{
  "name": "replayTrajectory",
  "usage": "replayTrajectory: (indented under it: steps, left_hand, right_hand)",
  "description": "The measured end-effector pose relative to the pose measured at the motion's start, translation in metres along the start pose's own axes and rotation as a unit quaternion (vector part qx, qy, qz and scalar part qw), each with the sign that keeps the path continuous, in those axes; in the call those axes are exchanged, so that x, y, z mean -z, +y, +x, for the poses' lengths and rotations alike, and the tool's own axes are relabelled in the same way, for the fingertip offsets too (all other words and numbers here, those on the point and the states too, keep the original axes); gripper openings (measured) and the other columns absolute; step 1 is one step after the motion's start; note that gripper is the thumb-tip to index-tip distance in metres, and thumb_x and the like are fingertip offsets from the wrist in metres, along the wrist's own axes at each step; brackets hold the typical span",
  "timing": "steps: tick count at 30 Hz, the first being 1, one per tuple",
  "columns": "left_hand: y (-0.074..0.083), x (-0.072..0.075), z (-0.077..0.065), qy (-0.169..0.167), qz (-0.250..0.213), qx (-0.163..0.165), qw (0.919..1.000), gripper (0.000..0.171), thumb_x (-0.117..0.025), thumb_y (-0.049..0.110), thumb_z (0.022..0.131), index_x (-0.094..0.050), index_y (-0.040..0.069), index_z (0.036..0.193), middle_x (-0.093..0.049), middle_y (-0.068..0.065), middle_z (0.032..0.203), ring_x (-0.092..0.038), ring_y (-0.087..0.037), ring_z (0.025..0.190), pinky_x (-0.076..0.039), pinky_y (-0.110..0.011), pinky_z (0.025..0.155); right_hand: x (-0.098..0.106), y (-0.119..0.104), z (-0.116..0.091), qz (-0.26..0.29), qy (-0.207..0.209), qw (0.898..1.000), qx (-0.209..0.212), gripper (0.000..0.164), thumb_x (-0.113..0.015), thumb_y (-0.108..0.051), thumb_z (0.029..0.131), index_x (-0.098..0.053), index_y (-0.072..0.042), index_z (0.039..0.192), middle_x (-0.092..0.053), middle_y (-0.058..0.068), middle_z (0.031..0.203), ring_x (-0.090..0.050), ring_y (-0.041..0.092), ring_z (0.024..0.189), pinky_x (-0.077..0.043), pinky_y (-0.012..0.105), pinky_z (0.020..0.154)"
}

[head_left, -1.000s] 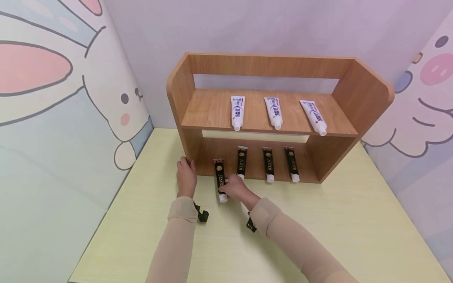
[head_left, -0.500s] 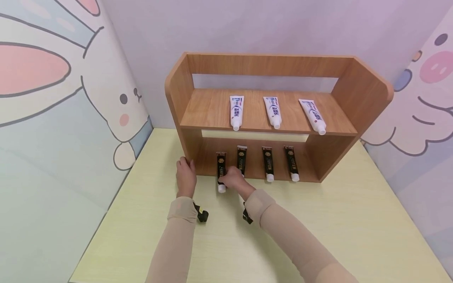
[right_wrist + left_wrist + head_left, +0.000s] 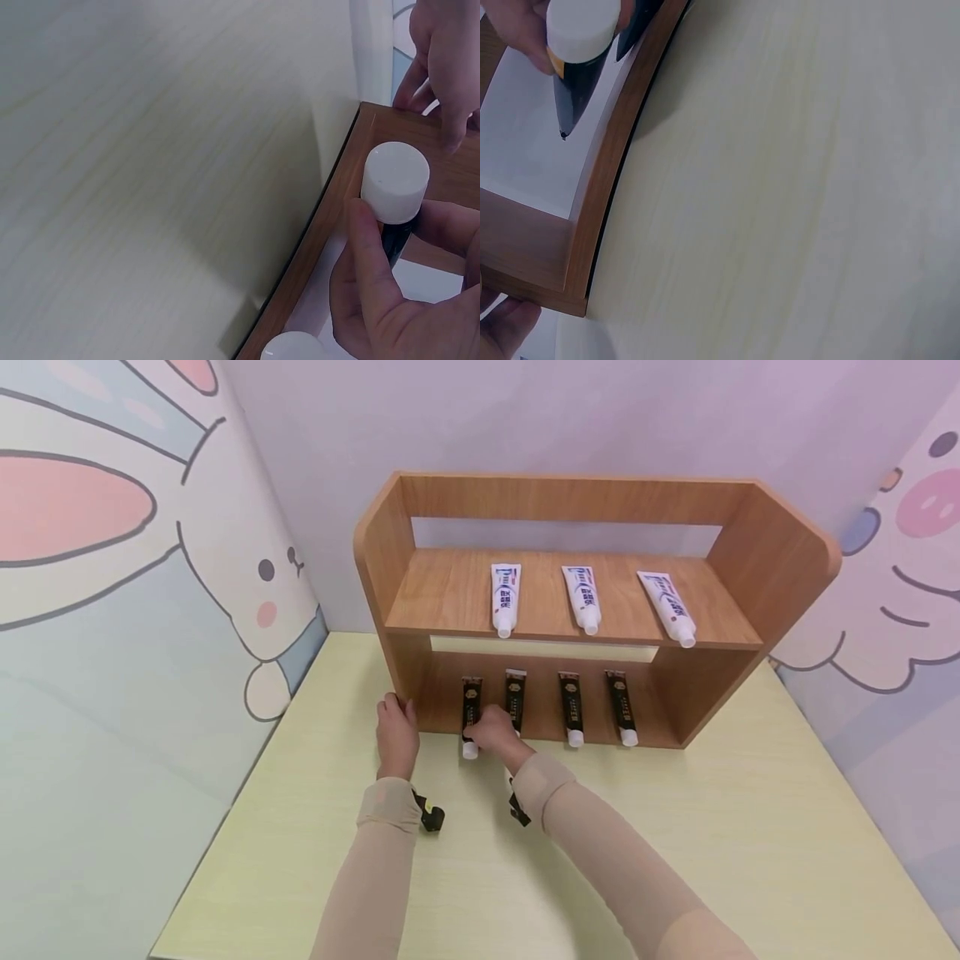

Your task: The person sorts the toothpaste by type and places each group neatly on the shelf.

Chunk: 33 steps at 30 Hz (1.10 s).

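A two-tier wooden shelf (image 3: 555,693) stands on the table, and my left hand (image 3: 397,739) grips the front edge of its left side panel. In the right wrist view the left thumb (image 3: 453,127) lies on the panel's inner face. With thumb and fingers, my right hand (image 3: 497,732) pinches a black toothpaste tube (image 3: 472,695) near its white cap (image 3: 396,180). This tube lies over the lower tier at the far left, its cap sticking out past the front edge. Beside it lies another black toothpaste tube (image 3: 515,693), its cap end partly hidden by the right hand.
Two more black tubes (image 3: 571,706) lie farther right on the lower tier. On the upper tier lie three white toothpaste tubes (image 3: 505,597), caps forward. The pale yellow table (image 3: 720,852) runs up to walls painted with cartoon animals (image 3: 247,577).
My right hand has pushed the black toothpaste tube away from me, from the table's side onto the lower tier. The left hand stays on the side panel.
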<state>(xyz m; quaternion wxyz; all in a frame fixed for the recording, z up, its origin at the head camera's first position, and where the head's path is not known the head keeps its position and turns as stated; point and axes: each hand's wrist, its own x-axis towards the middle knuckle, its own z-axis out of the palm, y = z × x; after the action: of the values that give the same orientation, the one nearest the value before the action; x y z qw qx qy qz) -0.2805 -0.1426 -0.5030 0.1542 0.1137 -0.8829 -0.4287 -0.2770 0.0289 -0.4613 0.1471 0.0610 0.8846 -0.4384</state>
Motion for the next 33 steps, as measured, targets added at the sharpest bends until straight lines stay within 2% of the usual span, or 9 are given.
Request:
replayTrajectory:
  steps: [10, 17, 33]
  left_hand:
    - [0.0, -0.003, 0.0, -0.003, 0.002, 0.004, 1.0, 0.031, -0.053, 0.022, 0.102, -0.043, 0.002, 0.123, -0.047, -0.015, 0.109, -0.056, -0.035, 0.1, -0.051, -0.048, 0.085]
    - [-0.002, -0.004, 0.002, -0.005, 0.001, 0.013, 0.9999, 0.031, -0.053, 0.023, 0.103, -0.042, 0.003, 0.124, -0.046, -0.015, 0.11, -0.056, -0.034, 0.103, -0.051, -0.048, 0.087]
    - [-0.001, -0.004, 0.001, 0.0, 0.007, 0.008, 0.9999, 0.03, -0.052, 0.022, 0.103, -0.043, 0.002, 0.123, -0.047, -0.015, 0.11, -0.056, -0.034, 0.103, -0.051, -0.048, 0.085]
  right_hand:
    - [-0.002, 0.001, 0.014, 0.004, 0.01, 1.0, -0.007, 0.023, -0.068, -0.011, 0.088, -0.056, 0.004, 0.102, -0.056, 0.012, 0.09, -0.055, 0.025, 0.077, -0.047, 0.032, 0.063]
    - [-0.004, 0.001, 0.02, 0.013, 0.007, 1.0, -0.018, 0.025, -0.067, -0.012, 0.09, -0.056, 0.003, 0.107, -0.056, 0.013, 0.094, -0.055, 0.027, 0.082, -0.049, 0.036, 0.069]
    - [-0.009, 0.002, 0.029, 0.017, 0.014, 0.999, -0.025, 0.027, -0.067, -0.011, 0.09, -0.056, 0.004, 0.11, -0.057, 0.014, 0.097, -0.056, 0.029, 0.086, -0.051, 0.038, 0.073]
